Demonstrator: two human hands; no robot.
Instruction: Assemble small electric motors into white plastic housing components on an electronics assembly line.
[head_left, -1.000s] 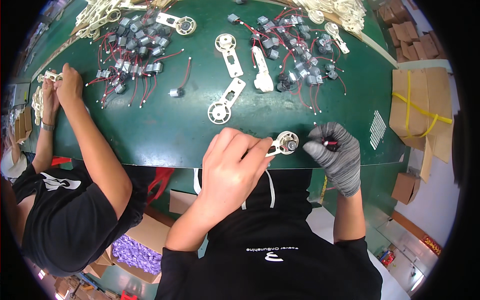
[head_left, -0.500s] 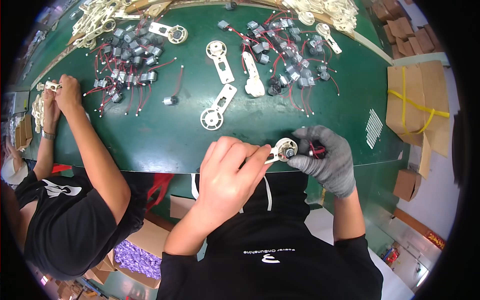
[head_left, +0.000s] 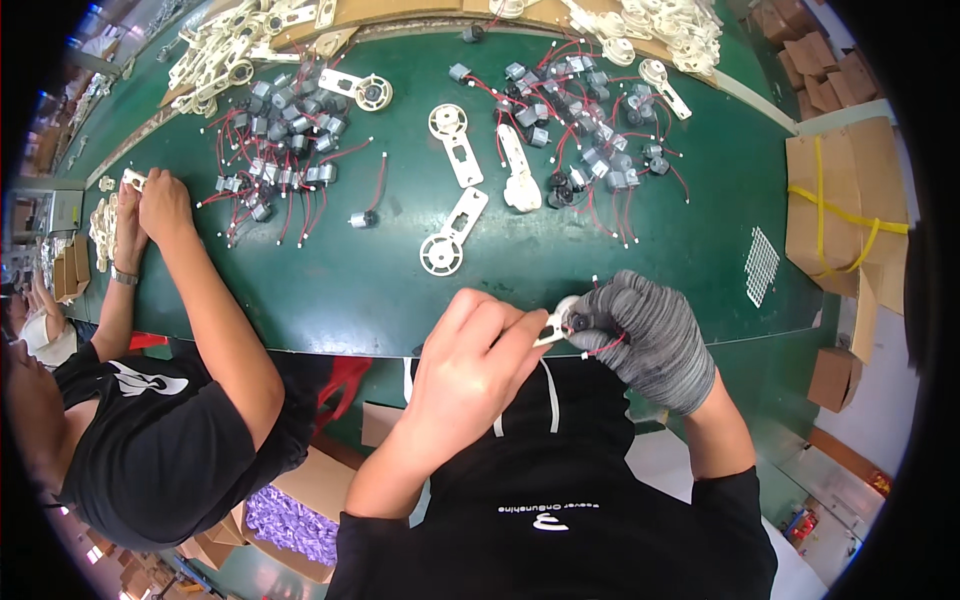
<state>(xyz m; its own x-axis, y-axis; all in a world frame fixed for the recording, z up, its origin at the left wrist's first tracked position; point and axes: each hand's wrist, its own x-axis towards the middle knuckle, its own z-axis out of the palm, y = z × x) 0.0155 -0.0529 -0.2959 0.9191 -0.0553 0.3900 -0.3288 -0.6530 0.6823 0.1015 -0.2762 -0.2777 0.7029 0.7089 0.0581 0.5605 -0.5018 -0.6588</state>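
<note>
Between the bare fingers of my left hand (head_left: 475, 365) is the arm of a white plastic bracket (head_left: 553, 328) with a round ring at its far end. A grey knitted glove covers my right hand (head_left: 650, 335), whose fingers are closed at that ring on a small dark motor (head_left: 579, 323). Red wires (head_left: 606, 348) with white plugs stick out around the gloved fingers, which hide much of the ring and motor. Both hands are just above the table's near edge. Beyond them lie more white brackets (head_left: 441, 254) and a white bracket turned on its side (head_left: 520, 188).
Piles of small motors with red wires (head_left: 290, 120) (head_left: 600, 130) lie on the green table (head_left: 330, 300). White parts (head_left: 660, 30) are heaped along the back. A white grid piece (head_left: 761, 267) and a cardboard box (head_left: 850, 190) are at right. A co-worker's hands (head_left: 160, 205) hold a white part at left.
My gloved fingers have moved left and closed over the ring, covering more of it. The wires now trail below the fingers. The whole view has shifted slightly.
</note>
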